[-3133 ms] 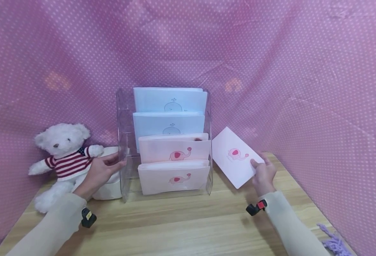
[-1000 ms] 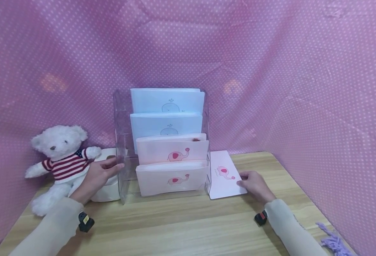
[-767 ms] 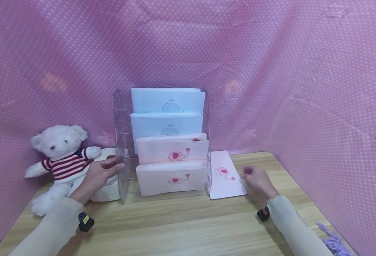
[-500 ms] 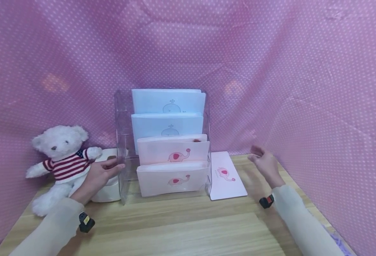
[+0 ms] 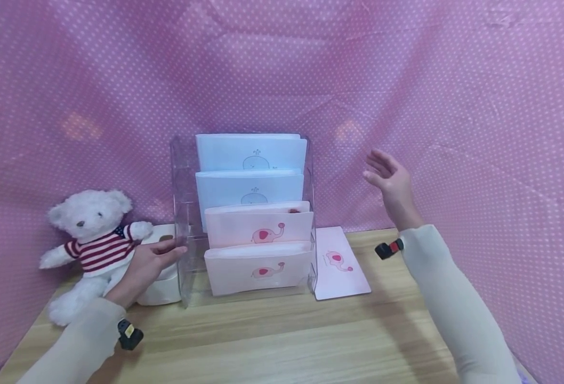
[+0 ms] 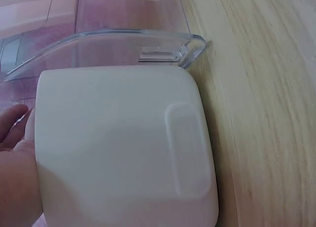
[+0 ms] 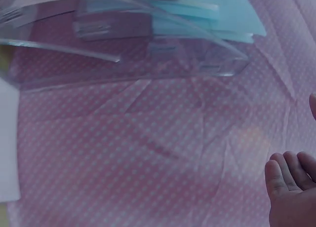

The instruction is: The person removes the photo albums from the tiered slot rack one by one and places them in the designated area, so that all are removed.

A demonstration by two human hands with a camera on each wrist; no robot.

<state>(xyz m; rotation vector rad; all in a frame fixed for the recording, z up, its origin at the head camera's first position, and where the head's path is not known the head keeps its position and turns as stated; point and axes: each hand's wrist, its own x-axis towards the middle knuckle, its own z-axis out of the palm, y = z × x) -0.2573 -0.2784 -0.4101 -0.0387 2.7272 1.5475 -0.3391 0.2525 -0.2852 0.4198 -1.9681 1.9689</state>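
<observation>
My left hand (image 5: 145,266) reaches over the white container (image 5: 159,282), its fingertips right at the left side panel of the clear acrylic rack (image 5: 182,277). In the left wrist view the white container (image 6: 118,143) covers most of the picture and part of that hand. Pink folders with elephants (image 5: 234,272) fill the rack's lower tiers, blue ones with whales (image 5: 224,186) the upper tiers. A single pink elephant folder (image 5: 335,280) lies on the table against the rack's right side. My right hand (image 5: 397,189) is raised in the air beyond it, fingers extended and holding nothing.
A white teddy bear (image 5: 99,250) in a striped sweater sits at the left, by the container. Pink dotted cloth (image 5: 272,69) hangs around the back and sides of the wooden table (image 5: 253,341).
My right hand laid the pink folder flat beside the rack, let go, then rose up and away from it. My left hand has stayed at the rack's left side.
</observation>
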